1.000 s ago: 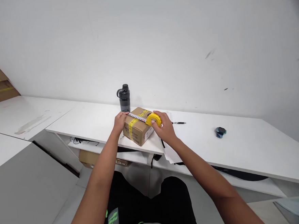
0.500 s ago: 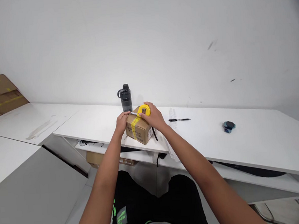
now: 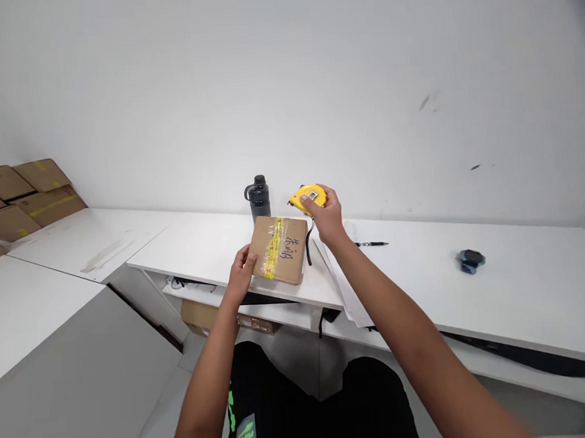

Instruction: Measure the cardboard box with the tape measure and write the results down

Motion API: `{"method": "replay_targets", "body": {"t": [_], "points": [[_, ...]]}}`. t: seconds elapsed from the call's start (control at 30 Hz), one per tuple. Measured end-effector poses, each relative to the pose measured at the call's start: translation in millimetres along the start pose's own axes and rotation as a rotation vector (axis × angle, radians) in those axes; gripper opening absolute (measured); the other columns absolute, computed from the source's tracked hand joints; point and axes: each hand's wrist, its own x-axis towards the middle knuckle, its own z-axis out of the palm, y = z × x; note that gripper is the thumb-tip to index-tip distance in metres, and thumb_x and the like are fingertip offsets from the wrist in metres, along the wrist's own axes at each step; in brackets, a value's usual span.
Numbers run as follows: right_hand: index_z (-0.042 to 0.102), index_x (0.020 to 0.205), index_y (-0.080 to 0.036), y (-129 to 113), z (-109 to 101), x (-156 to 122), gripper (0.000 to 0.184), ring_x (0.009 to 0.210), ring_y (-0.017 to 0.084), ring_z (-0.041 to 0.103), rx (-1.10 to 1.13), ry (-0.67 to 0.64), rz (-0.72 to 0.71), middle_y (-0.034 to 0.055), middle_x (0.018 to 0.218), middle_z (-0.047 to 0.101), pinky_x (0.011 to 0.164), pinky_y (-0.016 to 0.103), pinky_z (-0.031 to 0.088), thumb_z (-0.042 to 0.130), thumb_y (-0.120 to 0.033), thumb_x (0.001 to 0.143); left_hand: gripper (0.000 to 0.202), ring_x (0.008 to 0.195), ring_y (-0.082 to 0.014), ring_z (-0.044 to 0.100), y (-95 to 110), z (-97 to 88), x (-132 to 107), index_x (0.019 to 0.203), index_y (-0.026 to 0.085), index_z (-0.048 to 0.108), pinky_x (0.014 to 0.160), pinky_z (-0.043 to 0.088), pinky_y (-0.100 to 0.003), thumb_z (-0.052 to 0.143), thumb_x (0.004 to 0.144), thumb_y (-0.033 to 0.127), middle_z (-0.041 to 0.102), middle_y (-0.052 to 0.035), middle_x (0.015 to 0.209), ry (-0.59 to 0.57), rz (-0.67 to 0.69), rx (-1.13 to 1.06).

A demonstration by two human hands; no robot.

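My left hand (image 3: 242, 270) grips the left edge of a small cardboard box (image 3: 291, 254), tilted so that a broad face with yellow tape and dark handwriting faces me. Up and to the right of the box, my right hand (image 3: 328, 215) is closed around a yellow tape measure (image 3: 315, 192). The tape measure is apart from the box, and no length of blade shows out of it. A black wrist strap (image 3: 309, 244) dangles from it beside the box.
A dark water bottle (image 3: 259, 198) stands behind the box. White paper sheets (image 3: 347, 288) and a black pen (image 3: 373, 243) lie to the right, with a dark watch-like object (image 3: 470, 260) farther along the white table (image 3: 527, 276). Several cardboard boxes (image 3: 45, 203) are stacked at far left.
The tape measure has come off the box, up and to the right, its blade drawn in. My left hand has tilted the box, turning the handwritten face toward me.
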Motion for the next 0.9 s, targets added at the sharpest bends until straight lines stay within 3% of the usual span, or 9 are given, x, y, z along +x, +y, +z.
{"method": "replay_targets", "body": {"t": [0.13,0.2,0.27,0.33,0.43,0.53,0.6,0.7,0.9], "points": [[0.049,0.126,-0.021,8.9,4.5,-3.2,0.068,0.108,0.022,0.062,-0.056,-0.062,-0.088,0.0106,0.125,0.06,0.094,0.04,0.054,0.075,-0.046,0.069,0.043,0.133,-0.0322,0.046,-17.1,-11.4,-7.4,0.116,0.019,0.063,0.118,0.023,-0.051,0.058,0.086,0.049,0.063,-0.0158,0.129,0.153,0.043,0.347],[0.05,0.125,-0.02,13.5,8.6,-9.9,0.066,0.104,0.023,0.064,-0.057,-0.165,-0.002,0.0103,0.121,0.063,0.091,0.041,0.055,0.073,-0.048,0.07,0.054,0.142,-0.0377,0.034,-17.1,-13.4,-7.4,0.121,0.016,0.059,0.118,0.018,-0.056,0.068,0.078,0.047,0.056,-0.0211,0.137,0.287,-0.078,0.461],[0.051,0.125,-0.02,13.4,14.6,-20.7,0.064,0.098,0.023,0.066,-0.128,-0.284,0.081,0.0103,0.117,0.065,0.085,0.042,0.056,0.072,-0.049,0.072,0.063,0.145,-0.0397,0.03,-7.7,-11.8,-9.2,0.126,0.015,0.054,0.116,0.024,-0.057,0.071,0.075,0.048,0.049,-0.0235,0.143,0.369,-0.226,0.383],[0.052,0.127,-0.022,9.3,22.2,-33.6,0.062,0.093,0.025,0.066,-0.297,-0.344,0.068,0.0101,0.115,0.066,0.081,0.045,0.056,0.07,-0.05,0.074,0.056,0.142,-0.0358,0.037,8.5,-5.5,-14.3,0.127,0.02,0.053,0.109,0.037,-0.053,0.059,0.084,0.055,0.049,-0.0194,0.145,0.324,-0.311,0.123],[0.052,0.13,-0.026,2.5,32.2,-49.7,0.056,0.102,0.028,0.064,-0.52,-0.367,-0.129,0.0092,0.123,0.064,0.089,0.05,0.052,0.066,-0.047,0.079,0.054,0.136,-0.0281,0.048,32.8,13.4,-24.3,0.131,0.027,0.049,0.1,0.048,-0.042,0.044,0.09,0.062,0.052,-0.0114,0.145,0.163,-0.286,-0.212],[0.053,0.131,-0.026,-0.1,33.9,-53.6,0.052,0.114,0.029,0.059,-0.561,-0.404,-0.266,0.009,0.133,0.06,0.097,0.049,0.048,0.063,-0.039,0.082,0.074,0.132,-0.0268,0.051,44.3,35.0,-27.5,0.144,0.026,0.033,0.1,0.048,-0.036,0.065,0.082,0.052,0.048,-0.0129,0.148,0.133,-0.247,-0.256],[0.053,0.133,-0.025,-1.1,30.9,-49.4,0.054,0.114,0.027,0.059,-0.521,-0.438,-0.23,0.0089,0.132,0.061,0.098,0.047,0.048,0.063,-0.038,0.082,0.081,0.128,-0.027,0.054,45.2,43.9,-23.6,0.147,0.024,0.028,0.099,0.049,-0.036,0.068,0.079,0.042,0.048,-0.014,0.147,0.152,-0.249,-0.254],[0.052,0.137,-0.026,-3.6,27.8,-39.4,0.058,0.109,0.024,0.062,-0.415,-0.569,-0.153,0.0065,0.129,0.062,0.096,0.043,0.051,0.065,-0.04,0.082,0.068,0.117,-0.0256,0.06,44.1,44.7,-12.4,0.142,0.023,0.038,0.094,0.051,-0.036,0.063,0.08,0.035,0.058,-0.0116,0.136,0.117,-0.234,-0.26],[0.051,0.138,-0.026,-0.3,43.4,-32.0,0.052,0.11,0.024,0.059,-0.581,-0.734,-0.349,0.008,0.123,0.059,0.098,0.044,0.047,0.06,-0.034,0.087,0.041,0.089,-0.0214,0.065,46.8,32.9,2.7,0.115,0.02,0.059,0.076,0.051,-0.032,0.057,0.076,0.032,0.07,-0.0037,0.097,-0.115,-0.213,-0.312]]}}
